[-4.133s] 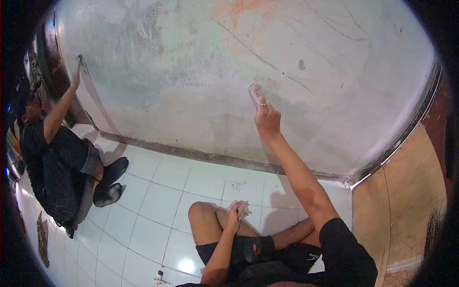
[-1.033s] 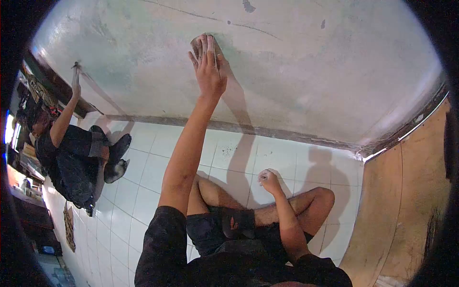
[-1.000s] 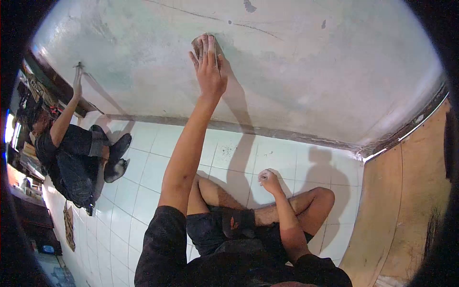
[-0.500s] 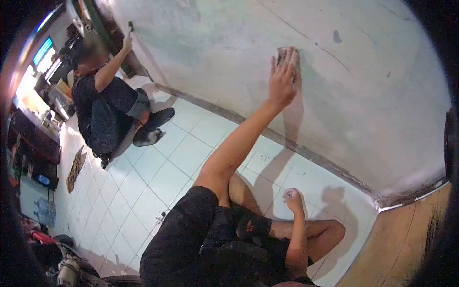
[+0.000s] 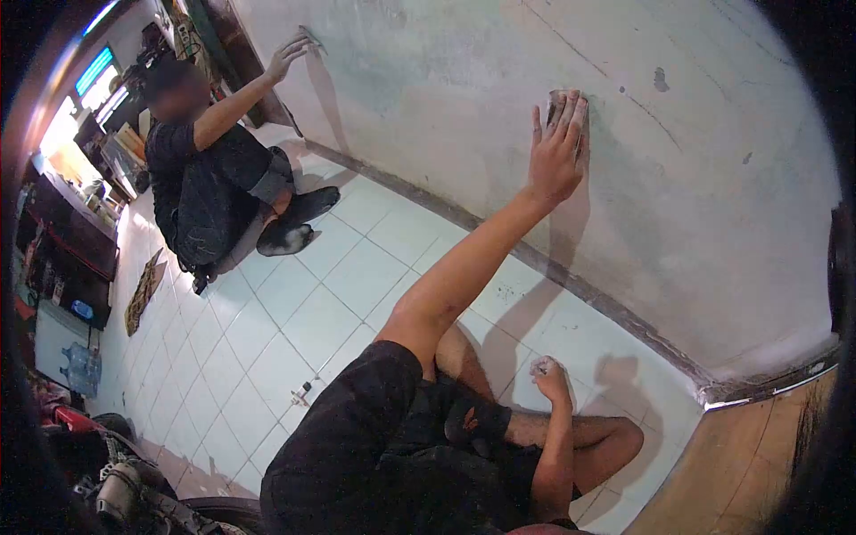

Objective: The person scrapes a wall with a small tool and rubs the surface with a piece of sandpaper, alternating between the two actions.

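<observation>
Two hands swapped: your left hand (image 5: pixel 555 165) now presses the pad (image 5: pixel 556 100) on the wall (image 5: pixel 446 107), fingers partly spread; right hand (image 5: pixel 552 381) curled, contents unclear.

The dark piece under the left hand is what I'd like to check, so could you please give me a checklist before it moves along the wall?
1. Left hand has the dark piece covered by its fingers: ok.
2. Dark piece lies flush on the wall across its full face: cannot tell, the fingers hide most of it.
3. Other person's hand well apart from the left hand: ok.
4. Wall free of marks near the piece: not ok, a dark patch and thin lines show.
5. Right hand empty: cannot tell, its fingers are curled.
6. Small metallic object on the floor away from both hands: ok.
</observation>
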`<action>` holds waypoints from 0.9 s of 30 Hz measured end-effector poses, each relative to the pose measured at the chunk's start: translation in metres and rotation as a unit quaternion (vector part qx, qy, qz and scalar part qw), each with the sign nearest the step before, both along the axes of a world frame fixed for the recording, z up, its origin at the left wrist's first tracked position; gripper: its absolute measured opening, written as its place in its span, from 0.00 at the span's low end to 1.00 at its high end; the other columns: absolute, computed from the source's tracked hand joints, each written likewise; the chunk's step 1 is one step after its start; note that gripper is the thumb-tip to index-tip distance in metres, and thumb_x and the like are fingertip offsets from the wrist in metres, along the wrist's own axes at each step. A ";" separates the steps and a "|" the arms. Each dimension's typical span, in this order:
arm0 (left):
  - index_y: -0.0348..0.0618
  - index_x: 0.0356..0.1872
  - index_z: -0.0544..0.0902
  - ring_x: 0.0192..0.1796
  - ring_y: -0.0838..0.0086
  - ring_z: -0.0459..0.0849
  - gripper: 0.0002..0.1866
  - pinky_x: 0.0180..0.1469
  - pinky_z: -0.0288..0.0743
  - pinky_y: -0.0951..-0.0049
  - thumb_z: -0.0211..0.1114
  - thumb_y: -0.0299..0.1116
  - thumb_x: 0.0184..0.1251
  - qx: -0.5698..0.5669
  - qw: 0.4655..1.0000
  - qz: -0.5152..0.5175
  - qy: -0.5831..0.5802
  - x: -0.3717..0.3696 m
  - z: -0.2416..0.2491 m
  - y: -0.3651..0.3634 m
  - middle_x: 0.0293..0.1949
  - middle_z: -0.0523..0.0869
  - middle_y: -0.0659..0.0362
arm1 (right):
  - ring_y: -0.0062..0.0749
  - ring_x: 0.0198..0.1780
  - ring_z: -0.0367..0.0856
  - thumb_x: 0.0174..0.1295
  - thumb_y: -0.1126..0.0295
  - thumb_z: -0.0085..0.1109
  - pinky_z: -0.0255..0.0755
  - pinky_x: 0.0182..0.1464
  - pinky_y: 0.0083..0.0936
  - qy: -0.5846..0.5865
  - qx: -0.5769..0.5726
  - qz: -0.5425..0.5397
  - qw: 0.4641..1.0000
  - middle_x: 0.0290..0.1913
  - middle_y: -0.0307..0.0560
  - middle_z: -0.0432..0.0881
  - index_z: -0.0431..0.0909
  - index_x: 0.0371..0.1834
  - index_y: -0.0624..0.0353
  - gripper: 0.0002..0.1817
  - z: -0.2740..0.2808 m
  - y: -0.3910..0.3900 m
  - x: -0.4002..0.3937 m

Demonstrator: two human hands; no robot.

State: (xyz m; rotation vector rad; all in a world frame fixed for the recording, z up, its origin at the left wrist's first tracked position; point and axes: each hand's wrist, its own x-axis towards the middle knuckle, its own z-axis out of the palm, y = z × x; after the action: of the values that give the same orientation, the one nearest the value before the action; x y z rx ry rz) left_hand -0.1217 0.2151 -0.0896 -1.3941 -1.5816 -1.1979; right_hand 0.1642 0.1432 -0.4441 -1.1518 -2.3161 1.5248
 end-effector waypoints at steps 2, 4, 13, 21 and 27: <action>0.38 0.71 0.59 0.76 0.57 0.53 0.28 0.73 0.32 0.41 0.49 0.30 0.70 0.003 1.000 -0.009 -0.009 0.000 -0.002 0.003 0.74 0.58 0.50 | 0.31 0.35 0.84 0.61 0.72 0.56 0.80 0.37 0.28 -0.001 0.024 0.021 0.999 0.35 0.48 0.84 0.78 0.39 0.66 0.08 0.017 -0.005 0.000; 0.38 0.70 0.59 0.76 0.58 0.52 0.28 0.73 0.31 0.41 0.49 0.30 0.70 -0.003 1.000 0.006 -0.003 0.002 -0.003 0.003 0.74 0.58 0.50 | 0.32 0.35 0.84 0.60 0.72 0.57 0.80 0.37 0.29 0.011 0.031 0.027 0.999 0.36 0.48 0.84 0.78 0.39 0.65 0.08 0.007 -0.002 0.003; 0.37 0.71 0.58 0.76 0.57 0.52 0.29 0.73 0.29 0.39 0.49 0.30 0.69 -0.004 1.000 0.010 -0.004 0.004 -0.007 0.003 0.74 0.57 0.49 | 0.32 0.36 0.84 0.59 0.73 0.57 0.79 0.38 0.28 -0.037 0.030 0.028 0.998 0.37 0.49 0.84 0.78 0.41 0.65 0.09 0.028 -0.007 0.000; 0.38 0.71 0.57 0.76 0.57 0.52 0.30 0.73 0.29 0.39 0.50 0.30 0.68 -0.016 1.000 0.004 -0.003 0.003 -0.005 0.000 0.74 0.56 0.49 | 0.30 0.36 0.83 0.59 0.74 0.57 0.79 0.38 0.27 -0.017 0.008 0.028 0.999 0.34 0.48 0.84 0.78 0.39 0.65 0.07 0.029 -0.009 0.001; 0.37 0.71 0.57 0.76 0.58 0.52 0.30 0.73 0.29 0.39 0.51 0.31 0.68 -0.030 0.999 0.017 0.004 0.002 -0.006 -0.002 0.74 0.57 0.49 | 0.29 0.32 0.82 0.60 0.74 0.57 0.78 0.36 0.26 0.001 0.049 0.019 0.999 0.31 0.47 0.83 0.77 0.38 0.65 0.06 0.038 -0.010 -0.002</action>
State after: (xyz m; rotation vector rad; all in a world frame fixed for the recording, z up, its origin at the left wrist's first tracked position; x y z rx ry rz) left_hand -0.1193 0.2129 -0.0953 -1.4029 -1.6414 -1.1329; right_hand 0.1624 0.1333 -0.4064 -1.0871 -2.3964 1.4054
